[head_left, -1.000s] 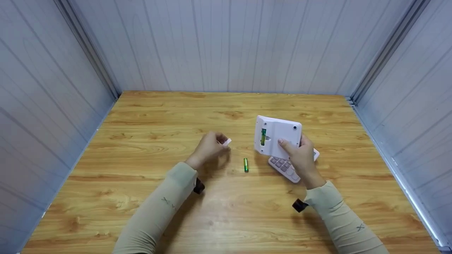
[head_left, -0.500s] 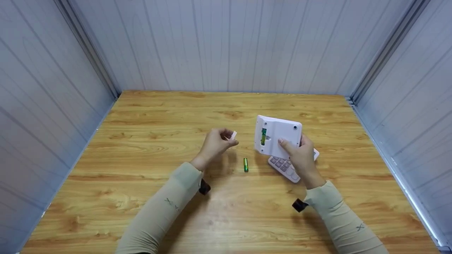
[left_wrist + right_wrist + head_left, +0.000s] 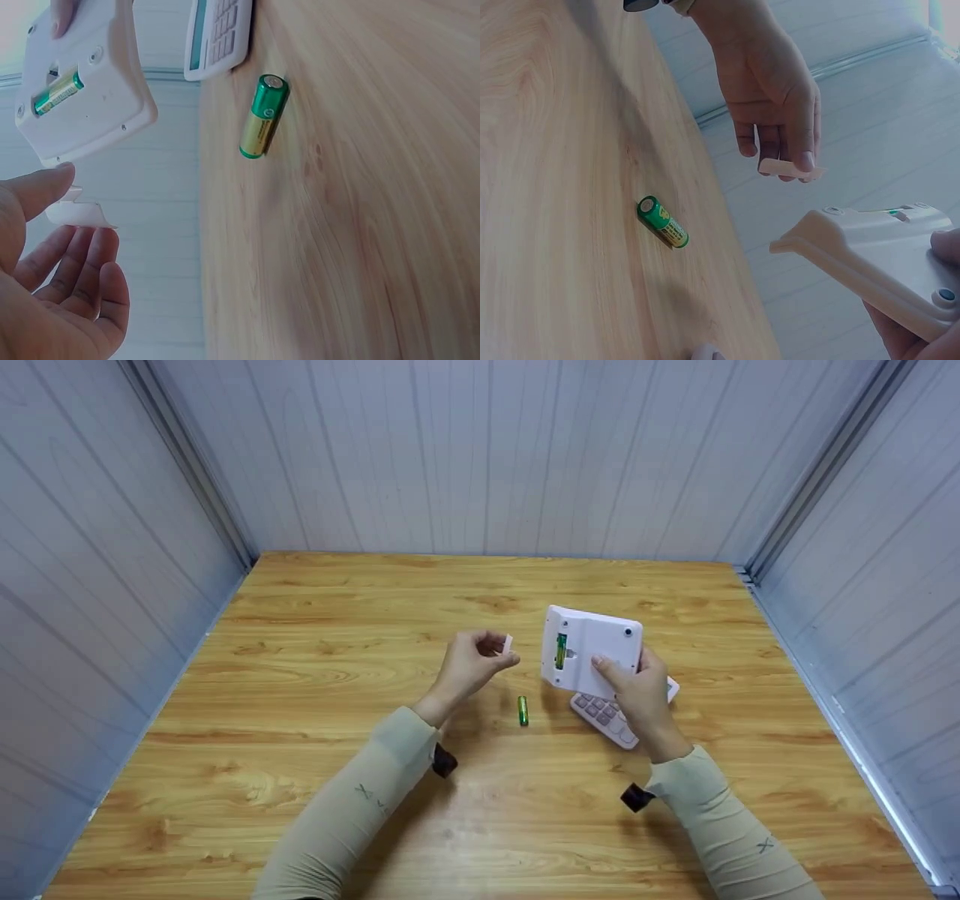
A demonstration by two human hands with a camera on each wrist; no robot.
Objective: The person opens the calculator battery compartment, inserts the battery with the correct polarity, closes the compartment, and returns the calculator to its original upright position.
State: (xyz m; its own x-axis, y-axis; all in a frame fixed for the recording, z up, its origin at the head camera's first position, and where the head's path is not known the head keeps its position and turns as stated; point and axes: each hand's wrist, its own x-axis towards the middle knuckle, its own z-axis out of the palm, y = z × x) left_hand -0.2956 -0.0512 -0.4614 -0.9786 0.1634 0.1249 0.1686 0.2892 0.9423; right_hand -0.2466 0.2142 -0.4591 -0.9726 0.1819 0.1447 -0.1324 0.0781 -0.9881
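Observation:
My right hand (image 3: 639, 690) grips a white calculator (image 3: 600, 634) with its back turned up, the thumb lying flat on the casing. A green and gold battery (image 3: 561, 651) sits in the calculator's uncovered slot. Left of it, my left hand (image 3: 469, 664) pinches a small white battery cover (image 3: 81, 214) between thumb and fingers, apart from the calculator. On the wooden table between the hands lies a loose green and gold battery (image 3: 523, 711). Beneath the right hand a second calculator (image 3: 604, 721) rests keys up, partly hidden by the hand and the held calculator.
The wooden table (image 3: 337, 607) is bounded by pale panel walls (image 3: 457, 457) at the back and both sides. A dark wrist camera (image 3: 444, 761) hangs below the left cuff, and another camera (image 3: 636, 797) below the right one.
My left hand has moved right and slightly away from me with the battery cover, nearer the calculator, and the cover has turned more upright. The right hand and loose battery stay nearly still.

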